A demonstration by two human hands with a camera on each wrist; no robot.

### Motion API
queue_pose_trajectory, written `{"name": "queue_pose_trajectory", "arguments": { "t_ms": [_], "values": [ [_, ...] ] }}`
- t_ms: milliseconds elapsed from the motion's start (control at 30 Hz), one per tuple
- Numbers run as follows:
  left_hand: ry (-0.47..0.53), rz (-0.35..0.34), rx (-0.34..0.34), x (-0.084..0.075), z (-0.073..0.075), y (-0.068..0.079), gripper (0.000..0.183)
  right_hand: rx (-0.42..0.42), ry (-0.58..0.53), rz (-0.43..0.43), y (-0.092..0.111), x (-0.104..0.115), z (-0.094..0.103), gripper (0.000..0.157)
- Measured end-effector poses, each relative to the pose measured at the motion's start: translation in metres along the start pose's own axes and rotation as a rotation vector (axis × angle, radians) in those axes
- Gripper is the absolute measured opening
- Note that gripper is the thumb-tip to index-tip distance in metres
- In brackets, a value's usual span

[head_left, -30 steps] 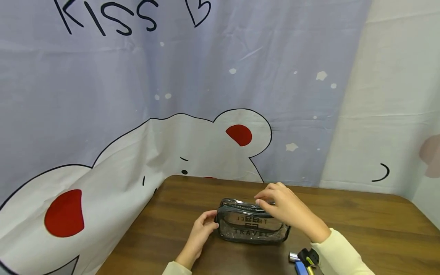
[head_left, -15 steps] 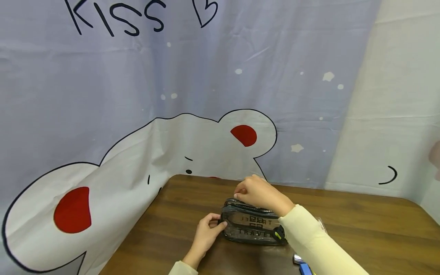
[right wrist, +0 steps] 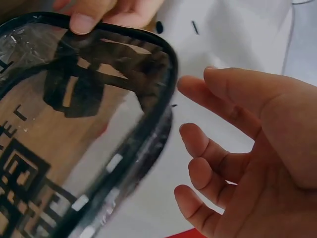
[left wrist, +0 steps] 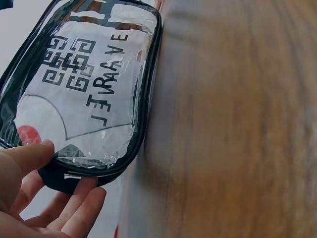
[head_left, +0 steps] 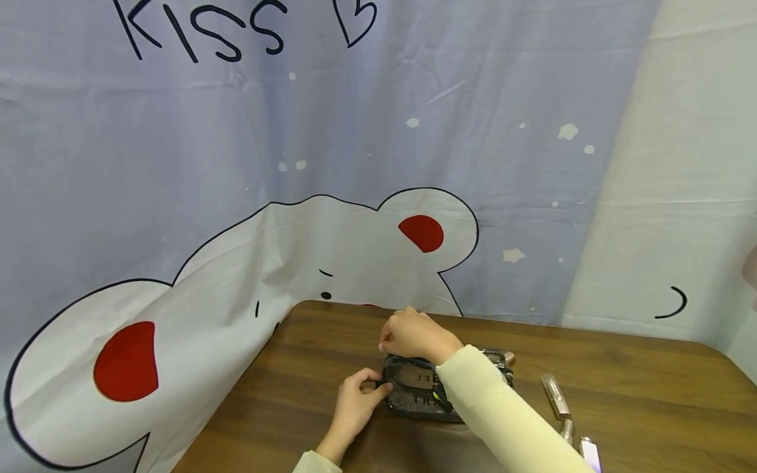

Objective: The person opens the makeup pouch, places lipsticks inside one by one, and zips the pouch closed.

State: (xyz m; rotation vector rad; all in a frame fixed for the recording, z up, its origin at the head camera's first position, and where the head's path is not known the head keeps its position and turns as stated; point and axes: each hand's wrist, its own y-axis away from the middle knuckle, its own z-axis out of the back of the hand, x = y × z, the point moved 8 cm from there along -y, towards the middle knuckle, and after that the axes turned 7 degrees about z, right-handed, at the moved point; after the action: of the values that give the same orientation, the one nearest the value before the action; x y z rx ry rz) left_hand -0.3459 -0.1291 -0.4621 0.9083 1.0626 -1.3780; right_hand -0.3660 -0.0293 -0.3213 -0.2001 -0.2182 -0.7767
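A clear travel pouch (head_left: 414, 376) with black trim and printed lettering stands on the wooden table. My left hand (head_left: 357, 404) pinches its left end by the black tab, thumb on one face and fingers behind, as the left wrist view of the pouch (left wrist: 99, 89) shows. Over the pouch's top left corner is my right hand (head_left: 416, 336). In the right wrist view that hand (right wrist: 247, 144) has loosely bent fingers beside the zippered edge (right wrist: 124, 153), with nothing seen between them. My right forearm covers part of the pouch's front in the head view.
Right of the pouch lie several small cosmetic-like tubes: a pinkish one (head_left: 556, 396), a short one (head_left: 567, 431) and a pale one (head_left: 589, 454). Another pinkish end (head_left: 509, 358) shows behind the pouch. A printed curtain (head_left: 355, 131) hangs behind the table (head_left: 650, 387).
My right hand has moved left along the pouch's top, from its right part to beyond its left corner. The left hand keeps its hold. Tubes formerly behind the right arm now show.
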Motion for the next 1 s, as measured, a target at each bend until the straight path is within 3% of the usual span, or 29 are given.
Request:
{"name": "queue_pose_trajectory", "arguments": {
  "t_ms": [300,400,500,733,1000],
  "values": [
    [0.067,0.041,0.025,0.004,-0.002,-0.001,0.029,0.072,0.086,-0.061,-0.01,-0.003,-0.017,0.011],
    [0.11,0.059,0.033,0.007,-0.002,-0.001,0.029,0.124,0.092,-0.082,-0.014,-0.005,-0.021,0.019],
    [0.13,0.071,0.032,0.008,-0.002,-0.001,0.03,0.189,0.099,-0.126,-0.017,-0.009,-0.029,0.016],
    [0.136,0.094,0.034,0.013,-0.003,0.002,0.033,0.312,0.066,-0.218,-0.018,-0.016,-0.049,0.035],
    [0.141,0.084,0.028,0.011,-0.004,0.001,0.032,0.345,0.121,-0.158,-0.022,-0.014,-0.051,0.016]
  ]
}}
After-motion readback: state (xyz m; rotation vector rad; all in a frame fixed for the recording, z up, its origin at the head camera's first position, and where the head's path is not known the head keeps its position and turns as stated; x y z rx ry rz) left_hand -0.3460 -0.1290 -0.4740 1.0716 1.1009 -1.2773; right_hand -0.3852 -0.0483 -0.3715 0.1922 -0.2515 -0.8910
